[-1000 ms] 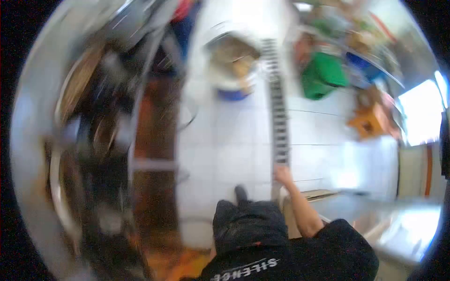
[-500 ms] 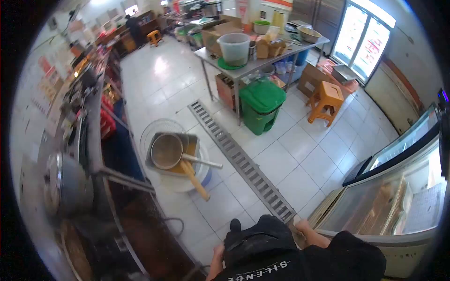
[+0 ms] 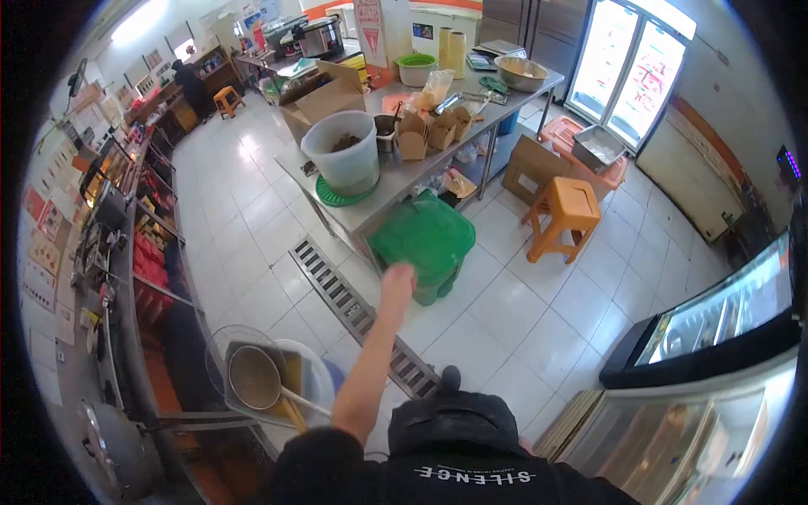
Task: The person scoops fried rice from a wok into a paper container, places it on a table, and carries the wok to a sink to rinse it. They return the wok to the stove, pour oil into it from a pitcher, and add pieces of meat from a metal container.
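My left hand (image 3: 399, 284) reaches out ahead of me, arm stretched, and overlaps the front of the green lidded bin (image 3: 425, 240) in this view. The hand is a little blurred and its fingers are hidden behind its back. The bin stands at the near end of the steel table (image 3: 362, 217). Right above it on the table is a white plastic bucket (image 3: 343, 156) with dark contents, beside a green lid-like disc (image 3: 337, 195). My right hand is hidden behind my body.
A floor drain grate (image 3: 345, 295) runs beneath my arm. At left, a mesh strainer (image 3: 254, 377) rests over a tub by the counter. An orange stool (image 3: 566, 215) stands right of the bin, and a glass-topped freezer (image 3: 673, 421) at lower right. A person (image 3: 194, 88) is far back.
I have moved forward toward the table and bin. My left arm has swung up from my side to reach out; my right hand has gone out of sight.
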Motion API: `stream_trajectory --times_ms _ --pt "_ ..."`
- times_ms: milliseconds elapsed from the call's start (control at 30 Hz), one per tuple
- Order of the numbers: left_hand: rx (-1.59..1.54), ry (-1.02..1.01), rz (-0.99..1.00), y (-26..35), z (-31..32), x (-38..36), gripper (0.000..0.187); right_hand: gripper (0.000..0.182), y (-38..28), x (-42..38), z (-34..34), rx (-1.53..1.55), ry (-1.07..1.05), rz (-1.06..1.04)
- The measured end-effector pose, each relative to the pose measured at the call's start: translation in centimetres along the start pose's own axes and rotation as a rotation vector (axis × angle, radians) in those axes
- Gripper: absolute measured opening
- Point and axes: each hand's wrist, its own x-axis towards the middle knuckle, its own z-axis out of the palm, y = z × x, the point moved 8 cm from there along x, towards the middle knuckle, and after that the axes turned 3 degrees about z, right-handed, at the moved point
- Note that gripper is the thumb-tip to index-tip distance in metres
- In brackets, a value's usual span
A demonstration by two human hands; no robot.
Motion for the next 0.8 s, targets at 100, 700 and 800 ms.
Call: stream_trajectory --times_ms 100,700,800 --pt "0.106 0.145 0.274 3.1 4.3 18.7 0.017 0.022 -0.4 7.9 -8.0 0.740 -0.027 0.434" --pt "-0.011 0.784 -0.614 -4.3 -0.9 61.0 0.037 0.022 -14.7 38.5 -33.2 0.855 -0.117 0.471" --pt "0.549 0.728 -0.577 -1.3 -2.4 61.2 0.037 0.021 -17.1 45.8 -36.8 0.764 -0.197 0.446"
